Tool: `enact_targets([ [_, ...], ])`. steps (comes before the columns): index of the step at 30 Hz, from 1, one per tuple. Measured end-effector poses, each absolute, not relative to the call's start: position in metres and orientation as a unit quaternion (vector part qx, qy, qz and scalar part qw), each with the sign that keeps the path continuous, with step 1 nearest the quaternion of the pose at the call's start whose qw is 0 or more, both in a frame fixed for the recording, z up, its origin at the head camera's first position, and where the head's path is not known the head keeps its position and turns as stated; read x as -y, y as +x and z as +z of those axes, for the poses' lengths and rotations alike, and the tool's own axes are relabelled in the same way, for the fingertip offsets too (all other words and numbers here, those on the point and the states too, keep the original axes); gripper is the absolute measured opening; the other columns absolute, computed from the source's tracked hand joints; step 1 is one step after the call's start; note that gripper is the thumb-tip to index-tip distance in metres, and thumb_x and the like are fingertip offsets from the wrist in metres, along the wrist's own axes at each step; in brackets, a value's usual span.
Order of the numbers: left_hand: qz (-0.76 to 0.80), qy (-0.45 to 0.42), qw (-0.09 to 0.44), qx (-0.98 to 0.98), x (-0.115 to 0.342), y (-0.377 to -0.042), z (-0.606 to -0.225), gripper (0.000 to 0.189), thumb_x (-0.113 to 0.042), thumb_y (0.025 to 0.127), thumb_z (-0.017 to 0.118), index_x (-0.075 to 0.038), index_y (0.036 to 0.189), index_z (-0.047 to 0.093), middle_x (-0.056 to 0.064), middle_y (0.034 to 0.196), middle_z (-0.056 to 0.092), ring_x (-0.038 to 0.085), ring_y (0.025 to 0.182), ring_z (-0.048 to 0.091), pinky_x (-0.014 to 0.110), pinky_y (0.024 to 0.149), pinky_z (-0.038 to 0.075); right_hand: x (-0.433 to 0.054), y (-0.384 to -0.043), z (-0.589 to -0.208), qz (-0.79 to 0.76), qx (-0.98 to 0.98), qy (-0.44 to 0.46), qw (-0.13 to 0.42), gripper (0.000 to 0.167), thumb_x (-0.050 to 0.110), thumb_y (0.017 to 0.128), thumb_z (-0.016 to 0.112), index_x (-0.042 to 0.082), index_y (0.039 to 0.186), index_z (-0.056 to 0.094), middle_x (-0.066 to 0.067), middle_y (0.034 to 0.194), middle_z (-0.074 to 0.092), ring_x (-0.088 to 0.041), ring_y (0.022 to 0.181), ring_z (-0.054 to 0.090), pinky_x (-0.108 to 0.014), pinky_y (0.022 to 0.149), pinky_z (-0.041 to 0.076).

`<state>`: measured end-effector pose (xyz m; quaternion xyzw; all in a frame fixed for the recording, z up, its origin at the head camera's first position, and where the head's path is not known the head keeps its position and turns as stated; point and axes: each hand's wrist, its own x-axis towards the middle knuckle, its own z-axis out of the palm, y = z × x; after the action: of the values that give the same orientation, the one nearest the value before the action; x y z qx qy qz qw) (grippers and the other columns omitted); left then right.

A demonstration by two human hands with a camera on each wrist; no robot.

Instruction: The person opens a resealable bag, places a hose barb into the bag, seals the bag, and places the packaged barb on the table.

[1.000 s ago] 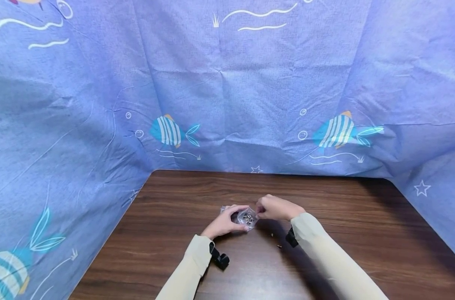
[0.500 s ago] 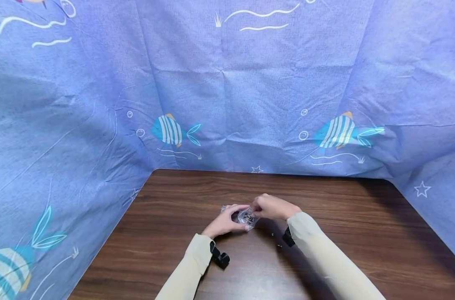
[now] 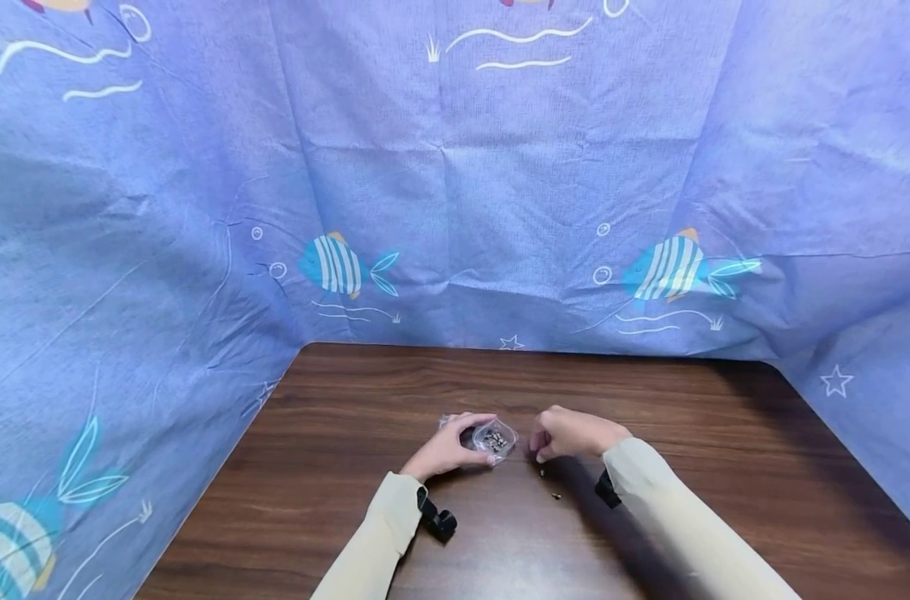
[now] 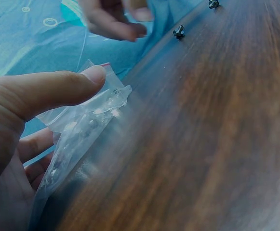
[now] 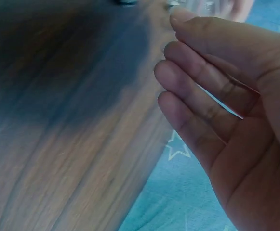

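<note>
My left hand [image 3: 446,446] grips a small clear zip bag [image 3: 496,438], its thumb at the edge of the mouth. Several small metal screws lie inside the bag. To the right of the bag is my right hand [image 3: 571,433], its fingers loosely bent with nothing between them in the right wrist view. Just below its fingertips, one loose screw [image 3: 542,472] lies on the table. A second screw [image 3: 557,497] is a little nearer the front. The left wrist view shows the upright bag plastic [image 4: 77,134] and both loose screws beyond it.
The dark wooden table [image 3: 350,383] spreads out on all sides of the hands. A blue cloth [image 3: 440,208] printed with fish hangs behind it and at both sides. Each wrist wears a black camera mount [image 3: 438,518].
My right hand has pulled back from the bag's mouth, moving right and down to the nearer loose screw. The left hand and the bag have stayed in place.
</note>
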<state>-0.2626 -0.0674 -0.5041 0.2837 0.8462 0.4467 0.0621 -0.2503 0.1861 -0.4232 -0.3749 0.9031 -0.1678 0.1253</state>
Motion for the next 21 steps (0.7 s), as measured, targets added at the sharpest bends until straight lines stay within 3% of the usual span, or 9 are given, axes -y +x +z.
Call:
enact_targets([
  [21, 0.451, 0.284, 0.062, -0.844, 0.067, -0.261, -0.504, 0.067, -0.033, 0.075, 0.082, -0.024, 0.135, 0.055, 0.002, 0.130, 0.058, 0.018, 0.114, 0.050, 0.034, 0.099, 0.040, -0.192, -0.238, -0.442, -0.155, -0.881, -0.429, 0.123, 0.015, 0.002, 0.073, 0.078, 0.008, 0.085, 0.071, 0.005, 0.078, 0.067, 0.002, 0.069, 0.056, -0.014, 0.064, 0.048],
])
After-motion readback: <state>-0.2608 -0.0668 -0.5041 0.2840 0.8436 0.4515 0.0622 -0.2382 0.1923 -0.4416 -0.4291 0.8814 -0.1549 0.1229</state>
